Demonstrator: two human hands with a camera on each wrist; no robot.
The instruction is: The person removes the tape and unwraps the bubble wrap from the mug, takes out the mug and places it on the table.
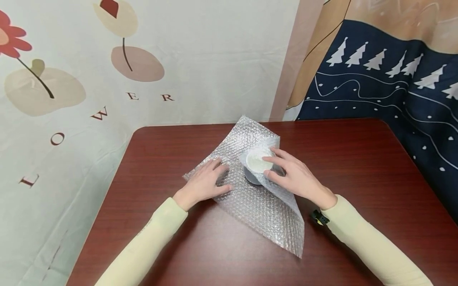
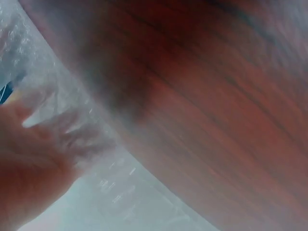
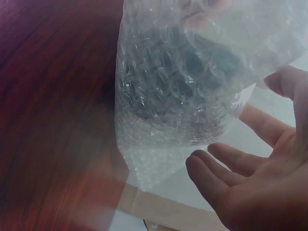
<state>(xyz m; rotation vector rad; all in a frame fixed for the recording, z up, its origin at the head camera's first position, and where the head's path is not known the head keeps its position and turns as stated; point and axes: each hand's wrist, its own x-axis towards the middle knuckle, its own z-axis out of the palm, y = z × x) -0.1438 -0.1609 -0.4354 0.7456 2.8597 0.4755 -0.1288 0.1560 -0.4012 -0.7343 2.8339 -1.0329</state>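
A round, cup-like object (image 1: pixel 259 160) with a pale top and a grey lower side stands on a sheet of clear bubble wrap (image 1: pixel 247 137). One side of the sheet is folded up against it. My right hand (image 1: pixel 298 176) is at this fold, thumb and fingertips at the object's rim, fingers spread and fairly straight. Through the wrap, the right wrist view shows the object as a dark shape (image 3: pixel 192 67). On the left part of the sheet rests my left hand (image 1: pixel 204 180), fingers spread, holding nothing. The left wrist view is blurred.
The sheet lies on a dark red-brown wooden table (image 1: pixel 161 151), one corner pointing to its far edge and another toward me. Behind the table hangs a pale printed cloth (image 1: pixel 214 59), with a navy tree-patterned cloth (image 1: pixel 372 87) at the right.
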